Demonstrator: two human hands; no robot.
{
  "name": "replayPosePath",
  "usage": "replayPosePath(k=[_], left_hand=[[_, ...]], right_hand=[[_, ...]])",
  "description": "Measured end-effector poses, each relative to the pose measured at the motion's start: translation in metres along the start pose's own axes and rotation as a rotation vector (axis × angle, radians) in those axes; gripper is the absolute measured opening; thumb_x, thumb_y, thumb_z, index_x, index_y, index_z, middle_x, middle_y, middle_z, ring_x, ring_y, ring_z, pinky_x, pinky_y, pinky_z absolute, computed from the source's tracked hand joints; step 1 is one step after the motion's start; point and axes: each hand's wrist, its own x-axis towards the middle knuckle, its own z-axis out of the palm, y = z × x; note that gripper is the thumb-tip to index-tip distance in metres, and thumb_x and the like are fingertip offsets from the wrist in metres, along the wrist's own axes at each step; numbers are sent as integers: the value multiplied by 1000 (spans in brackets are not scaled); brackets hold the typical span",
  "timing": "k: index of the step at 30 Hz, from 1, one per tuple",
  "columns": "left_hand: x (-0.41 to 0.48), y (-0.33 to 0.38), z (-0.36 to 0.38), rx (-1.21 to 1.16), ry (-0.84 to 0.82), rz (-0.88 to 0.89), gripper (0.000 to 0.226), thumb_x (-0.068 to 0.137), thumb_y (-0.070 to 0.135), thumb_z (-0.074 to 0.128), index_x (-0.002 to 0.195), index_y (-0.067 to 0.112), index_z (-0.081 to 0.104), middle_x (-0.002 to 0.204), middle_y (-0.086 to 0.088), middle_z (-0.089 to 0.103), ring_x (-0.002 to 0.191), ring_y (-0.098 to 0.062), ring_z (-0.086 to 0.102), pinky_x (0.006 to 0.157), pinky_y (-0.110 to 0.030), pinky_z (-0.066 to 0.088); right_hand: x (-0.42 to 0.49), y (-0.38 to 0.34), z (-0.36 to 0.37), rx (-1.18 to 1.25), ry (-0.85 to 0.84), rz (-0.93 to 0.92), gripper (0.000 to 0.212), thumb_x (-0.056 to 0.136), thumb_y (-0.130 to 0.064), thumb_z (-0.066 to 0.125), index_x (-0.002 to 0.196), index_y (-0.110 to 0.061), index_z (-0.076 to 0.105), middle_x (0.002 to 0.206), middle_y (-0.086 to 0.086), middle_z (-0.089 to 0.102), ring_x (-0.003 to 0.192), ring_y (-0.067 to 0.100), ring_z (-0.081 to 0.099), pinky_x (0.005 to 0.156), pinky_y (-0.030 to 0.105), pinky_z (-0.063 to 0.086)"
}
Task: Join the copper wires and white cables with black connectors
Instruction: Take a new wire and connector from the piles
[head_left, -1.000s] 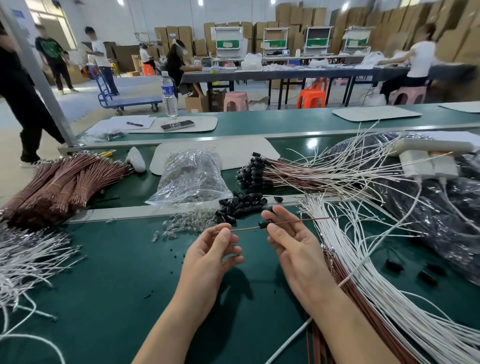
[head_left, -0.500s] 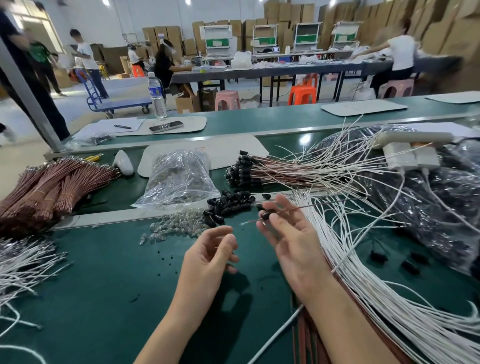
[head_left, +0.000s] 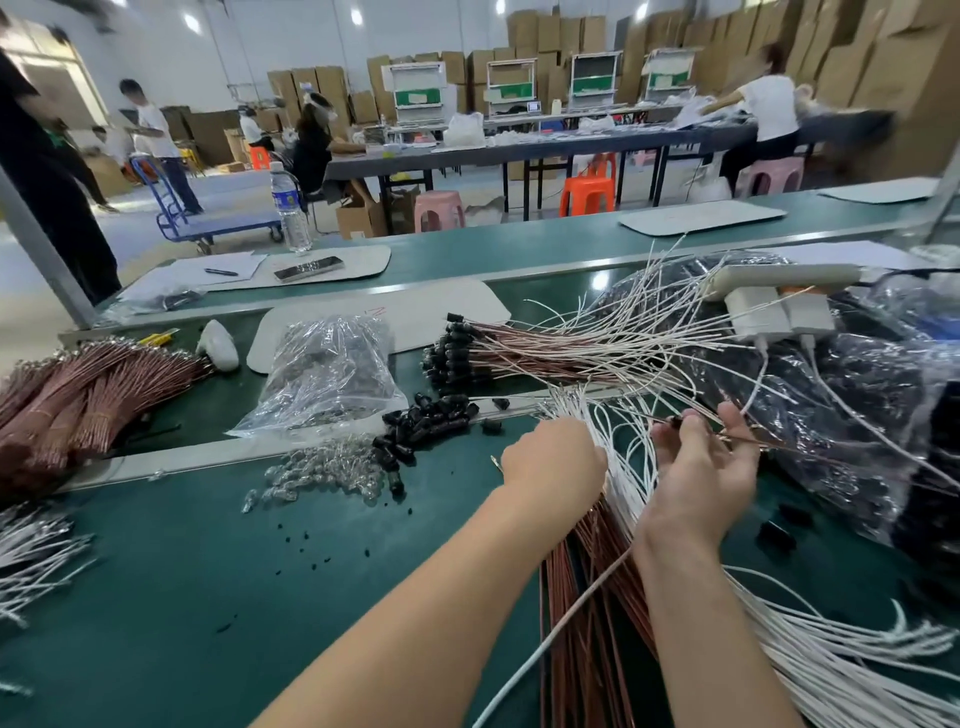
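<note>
Here, white cables (head_left: 623, 470) between hands (head_left: 553, 462) (head_left: 701, 480), copper wire (head_left: 763, 443) pinched

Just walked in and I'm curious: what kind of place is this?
Most likely a factory assembly floor for wiring work. Bundled copper wires and loose black connectors lie on a long green conveyor bench, and stacked cardboard boxes fill the background.

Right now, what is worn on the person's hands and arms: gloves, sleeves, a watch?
Nothing visible. The left hand and right hand are bare, without gloves or rings. The left forearm and right forearm are uncovered to the frame edge: no sleeve, watch or wristband shows.
</note>
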Motion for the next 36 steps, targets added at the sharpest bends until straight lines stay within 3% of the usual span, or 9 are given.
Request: replayPosePath(k=[3,6,10,16,18,22,26,30,36], left_hand=[[13,7,5,20,-66,-101,25,100,20,54,120,6,58,125,-14,63,113,-35,62,77,-35,39],[21,7,7,-56,-108,-155,14,97,14,55,110,9,56,124,-12,63,108,-34,61,75,-36,40],[27,2,8,-152,-134,-172,23,95,18,56,76,10,46,91,-9,61,78,-28,55,67,-32,41],[24,4,1,-487,-68,-76,32,97,22,47,67,12,44,60,-5,49,45,-21,48,50,-23,40],[21,8,-10,-724,10,-37,27,103,21,43,82,6,51,68,-9,61,39,-15,55,41,-21,44],[14,3,-51,-1208,301,37,17,110,18,33,104,9,45,87,-15,66,54,-18,66,52,-24,55],[-2,-35,-97,-1651,561,-24,16,108,14,38,102,5,50,83,-11,67,58,-17,68,54,-23,55],[-38,-90,-100,-2132,493,-34,26,106,17,41,85,13,56,73,-2,62,57,-14,62,55,-23,55],[-86,-152,-41,-2143,363,-196,28,103,22,41,78,19,55,66,4,50,50,-9,48,46,-17,45]], right_hand=[[2,-2,0,26,2,26,24,98,-5,61,107,-26,60,105,5,61,76,8,66,75,19,55],[2,-1,2,18,-18,32,23,98,-4,60,108,-25,59,101,3,60,80,10,64,76,20,55],[3,1,2,-13,-22,36,22,98,-7,61,108,-26,59,102,3,60,84,11,64,75,19,55],[2,-2,1,48,-62,107,22,98,-5,61,112,-22,61,102,5,62,87,14,63,82,24,56],[1,-8,1,206,-167,272,23,97,-5,59,116,-18,63,102,5,65,87,14,64,83,23,57],[-5,-16,-4,547,-502,621,25,96,-3,59,117,-13,69,104,8,70,91,15,69,85,22,57],[-22,-17,3,480,-824,736,30,96,2,59,121,-11,68,114,14,67,100,20,67,87,25,57],[-49,-7,13,241,-1028,799,31,92,0,62,119,-12,69,119,17,68,101,22,69,88,28,56],[-79,16,18,14,-1011,811,37,82,-2,65,119,-7,66,115,16,72,88,21,72,76,25,59]])
